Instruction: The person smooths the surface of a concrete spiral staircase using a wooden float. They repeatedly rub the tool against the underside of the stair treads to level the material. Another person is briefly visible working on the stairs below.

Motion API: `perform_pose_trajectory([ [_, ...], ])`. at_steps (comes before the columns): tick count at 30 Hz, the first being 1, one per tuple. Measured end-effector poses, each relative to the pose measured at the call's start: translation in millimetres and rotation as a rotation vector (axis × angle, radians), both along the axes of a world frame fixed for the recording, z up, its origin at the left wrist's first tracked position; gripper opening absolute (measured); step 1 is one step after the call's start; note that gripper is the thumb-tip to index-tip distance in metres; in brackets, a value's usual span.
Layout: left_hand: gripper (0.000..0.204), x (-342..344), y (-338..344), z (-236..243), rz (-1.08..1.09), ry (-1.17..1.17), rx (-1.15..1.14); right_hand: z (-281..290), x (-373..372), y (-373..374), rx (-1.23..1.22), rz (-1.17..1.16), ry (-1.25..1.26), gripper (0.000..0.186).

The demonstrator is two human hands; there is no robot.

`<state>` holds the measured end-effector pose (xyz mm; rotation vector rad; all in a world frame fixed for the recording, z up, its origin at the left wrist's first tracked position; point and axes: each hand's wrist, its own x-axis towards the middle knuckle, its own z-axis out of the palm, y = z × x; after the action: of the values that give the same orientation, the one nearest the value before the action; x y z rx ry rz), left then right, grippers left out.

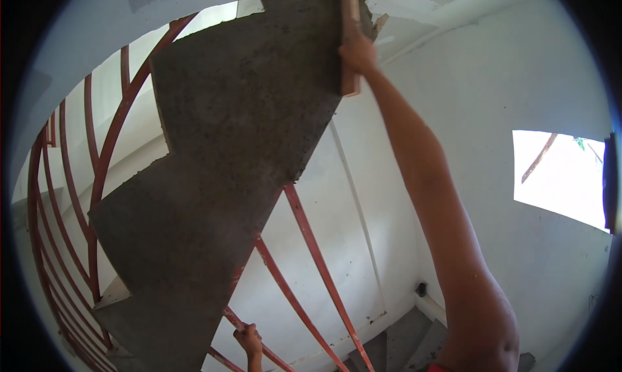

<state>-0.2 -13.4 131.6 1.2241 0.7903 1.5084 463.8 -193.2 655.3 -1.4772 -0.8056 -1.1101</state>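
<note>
My right hand (358,52) is raised high, its fingers wrapped round a long, narrow wooden float (350,81). The float lies upright along the upper right end of a stepped grey cement surface (214,126), the side of a staircase. That surface looks dark and fairly smooth, with rough crumbs along its right edge. Low in the view, my left hand (248,339) is closed round a red metal railing bar (275,358), below the lower part of the cement. The float hides the strip of cement beneath it.
More red bars (311,242) slant down from the cement's right edge. A curved red railing (113,158) stands on the left. Grey stair treads (405,336) turn at the lower right, beside a white wall (479,93) with a bright window opening (557,171).
</note>
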Motion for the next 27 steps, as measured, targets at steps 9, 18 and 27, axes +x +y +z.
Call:
perform_pose_trajectory([
  [9, 0.023, 0, 1, -1, -0.019, 0.007, 0.027, -13, -2, -6, 0.178, 0.089, 0.130, 0.074],
  [18, 0.019, 1, 5, -8, 0.014, 0.029, 0.077, 2, -96, 12, 0.093, 0.132, 0.031, 0.030],
  [27, 0.015, -2, 34, -23, 0.257, 0.243, 0.194, -159, -225, 44, -0.041, 0.502, -0.197, 0.038],
])
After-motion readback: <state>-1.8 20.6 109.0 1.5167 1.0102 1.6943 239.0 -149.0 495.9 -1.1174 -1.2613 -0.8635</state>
